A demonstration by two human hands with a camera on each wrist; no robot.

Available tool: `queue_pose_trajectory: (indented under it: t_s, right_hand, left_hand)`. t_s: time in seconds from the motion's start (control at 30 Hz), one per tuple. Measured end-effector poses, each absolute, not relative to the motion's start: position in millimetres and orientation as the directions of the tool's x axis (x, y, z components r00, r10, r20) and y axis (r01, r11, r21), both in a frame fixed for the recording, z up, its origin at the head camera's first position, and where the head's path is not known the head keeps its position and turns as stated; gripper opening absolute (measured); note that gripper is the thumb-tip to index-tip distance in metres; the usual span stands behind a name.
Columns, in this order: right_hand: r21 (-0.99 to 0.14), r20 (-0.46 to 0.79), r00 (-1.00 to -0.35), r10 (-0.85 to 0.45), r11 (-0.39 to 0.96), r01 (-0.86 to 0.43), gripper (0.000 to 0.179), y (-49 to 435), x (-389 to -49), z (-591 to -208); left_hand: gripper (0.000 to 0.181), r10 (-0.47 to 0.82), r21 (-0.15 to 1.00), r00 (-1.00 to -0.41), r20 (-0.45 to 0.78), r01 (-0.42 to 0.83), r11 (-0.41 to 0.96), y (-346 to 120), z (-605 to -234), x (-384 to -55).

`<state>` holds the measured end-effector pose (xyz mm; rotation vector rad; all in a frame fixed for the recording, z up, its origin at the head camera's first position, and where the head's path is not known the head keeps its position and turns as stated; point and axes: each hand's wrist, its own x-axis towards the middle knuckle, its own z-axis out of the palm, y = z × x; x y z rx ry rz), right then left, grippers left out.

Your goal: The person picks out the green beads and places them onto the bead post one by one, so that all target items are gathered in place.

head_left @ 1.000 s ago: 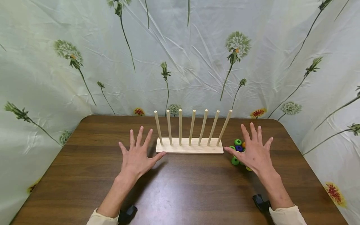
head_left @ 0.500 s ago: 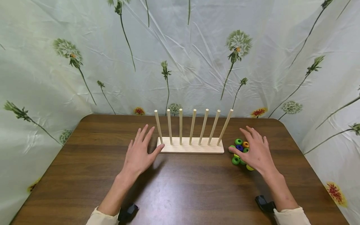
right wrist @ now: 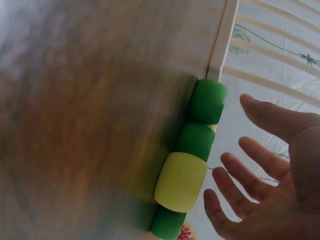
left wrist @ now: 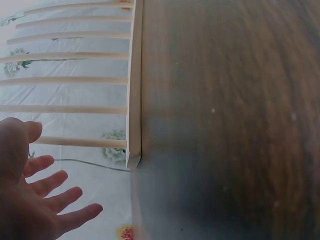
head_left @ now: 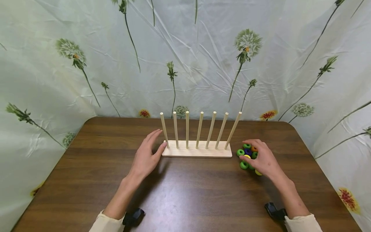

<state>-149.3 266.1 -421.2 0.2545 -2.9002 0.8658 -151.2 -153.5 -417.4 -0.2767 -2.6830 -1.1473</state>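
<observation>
A pale wooden rack [head_left: 197, 153] with a row of several upright pegs stands toward the back of the table. My left hand [head_left: 145, 161] is at its left end, thumb and fingers spread apart around the leftmost peg [head_left: 164, 130]; whether they touch it I cannot tell. In the left wrist view that hand [left wrist: 35, 185] holds nothing. Right of the rack lies a cluster of green, yellow, blue and orange beads [head_left: 244, 165]. Over them hovers my right hand [head_left: 265, 159], fingers loosely bent and thumb apart. The right wrist view shows a yellow bead [right wrist: 181, 182] below the empty fingers.
The brown wooden table [head_left: 191, 193] has rounded far corners. Behind it hangs a pale curtain [head_left: 203, 64] printed with dandelions. Black wrist straps [head_left: 133, 217] sit at both cuffs.
My left hand has moved slightly right, closer to the rack's left end, its fingers less spread. My right hand's fingers have drawn in and bent over the beads. The rack and beads stay put.
</observation>
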Motion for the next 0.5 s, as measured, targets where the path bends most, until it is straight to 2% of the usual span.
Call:
queue_pose_trajectory:
  t_s: [0.5]
  right_hand:
    - [-0.524, 0.115, -0.983, -0.141, 0.832, -0.181, 0.047, 266.3, -150.9, -426.3]
  left_hand:
    - [0.046, 0.071, 0.779, -0.960, 0.272, 0.263, 0.569, -147.9, -416.8, -154.2]
